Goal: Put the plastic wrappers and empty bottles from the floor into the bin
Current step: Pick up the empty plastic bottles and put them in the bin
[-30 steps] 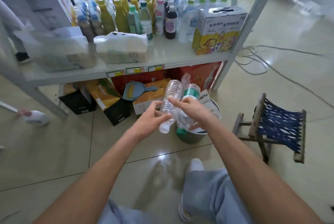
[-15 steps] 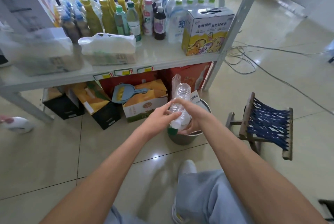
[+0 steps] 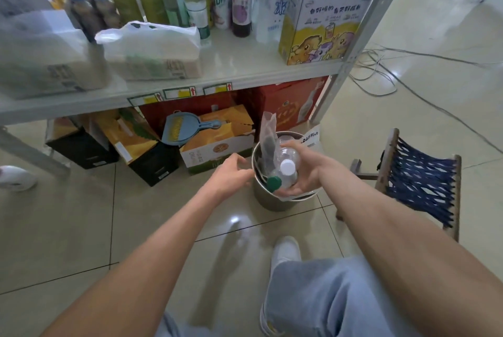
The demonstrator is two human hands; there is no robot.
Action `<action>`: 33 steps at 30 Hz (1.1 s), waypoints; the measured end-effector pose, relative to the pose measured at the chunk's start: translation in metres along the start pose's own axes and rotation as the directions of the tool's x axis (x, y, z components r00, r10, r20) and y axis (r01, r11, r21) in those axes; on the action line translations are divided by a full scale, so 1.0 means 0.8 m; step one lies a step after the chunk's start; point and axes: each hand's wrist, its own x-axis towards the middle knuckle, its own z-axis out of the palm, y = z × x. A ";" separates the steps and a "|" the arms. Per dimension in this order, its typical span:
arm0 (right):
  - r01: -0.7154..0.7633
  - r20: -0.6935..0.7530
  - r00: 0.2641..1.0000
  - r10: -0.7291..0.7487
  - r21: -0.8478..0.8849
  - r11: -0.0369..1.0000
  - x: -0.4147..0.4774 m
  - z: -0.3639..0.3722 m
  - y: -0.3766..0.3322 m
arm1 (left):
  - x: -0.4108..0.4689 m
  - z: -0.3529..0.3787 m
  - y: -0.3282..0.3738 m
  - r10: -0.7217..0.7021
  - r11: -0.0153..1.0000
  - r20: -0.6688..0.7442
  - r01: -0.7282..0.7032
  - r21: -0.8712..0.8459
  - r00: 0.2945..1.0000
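Observation:
A small round metal bin (image 3: 268, 200) stands on the floor under the shelf's right end. Two clear empty bottles stick out of it caps toward me: one with a white cap (image 3: 288, 166), one with a green cap (image 3: 273, 183). A clear plastic wrapper (image 3: 266, 132) stands up from the bin's back left. My right hand (image 3: 309, 170) cups the bottles from the right, over the bin's mouth. My left hand (image 3: 231, 176) hovers just left of the rim, fingers apart, holding nothing.
A metal shelf (image 3: 190, 86) with full bottles and a cartoon carton (image 3: 324, 21) stands behind the bin. Boxes and a blue dustpan (image 3: 185, 127) lie beneath it. A small folding stool (image 3: 419, 181) sits right of the bin. Cables (image 3: 381, 75) trail across the floor. My foot (image 3: 285, 251) is below the bin.
The bottles went from held upright above the bin down into it. My left hand let go and drew back to the left. My right hand stays against the bottles.

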 end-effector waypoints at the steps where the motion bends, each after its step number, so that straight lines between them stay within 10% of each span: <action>1: -0.023 0.007 1.000 0.023 0.013 1.000 0.004 -0.003 -0.002 | 0.002 0.000 -0.003 -0.010 1.000 0.014 0.010 -0.012 1.000; 13: -0.110 -0.051 0.993 0.107 -0.066 0.992 0.061 -0.014 -0.027 | 0.011 -0.007 -0.004 0.015 0.994 0.104 -0.004 -0.105 0.994; 33: 0.185 -0.289 0.837 -0.465 -0.651 0.736 0.067 0.023 -0.050 | 0.012 -0.030 -0.012 0.014 0.998 0.065 -0.010 -0.062 0.998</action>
